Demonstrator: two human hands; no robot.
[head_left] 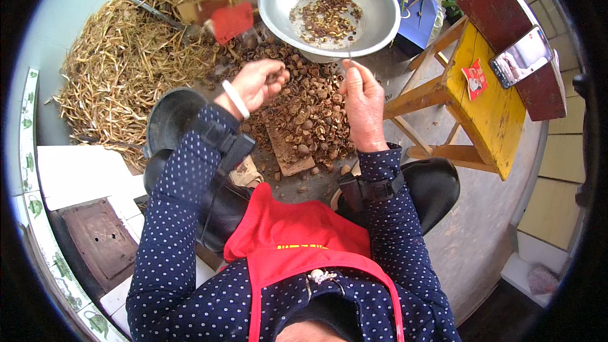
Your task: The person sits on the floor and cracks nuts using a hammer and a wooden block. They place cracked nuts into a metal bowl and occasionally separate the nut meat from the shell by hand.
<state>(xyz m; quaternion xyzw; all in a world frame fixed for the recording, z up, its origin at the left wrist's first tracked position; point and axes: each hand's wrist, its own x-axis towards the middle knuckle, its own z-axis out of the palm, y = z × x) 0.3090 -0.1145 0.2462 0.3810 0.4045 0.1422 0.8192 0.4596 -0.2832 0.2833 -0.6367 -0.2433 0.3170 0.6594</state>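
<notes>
My left hand point(258, 82) is curled around a small brown nut piece, held above a heap of broken nut shells point(304, 114) on the ground. My right hand point(362, 98) is closed on a thin metal pick that points up toward the rim of a metal bowl point(278, 0). The bowl stands beyond both hands and holds brown kernel bits point(326, 16). A flat wooden board point(288, 152) lies under the shell heap, near my knees. A white bangle sits on my left wrist.
A large heap of dry yellow pods point(126, 57) fills the left. A red-handled tool point(231, 22) lies by it. A yellow wooden stool point(487, 95) at right carries a small red packet, with a phone point(522, 57) on a dark red stool. A black pan point(171, 114) sits at left.
</notes>
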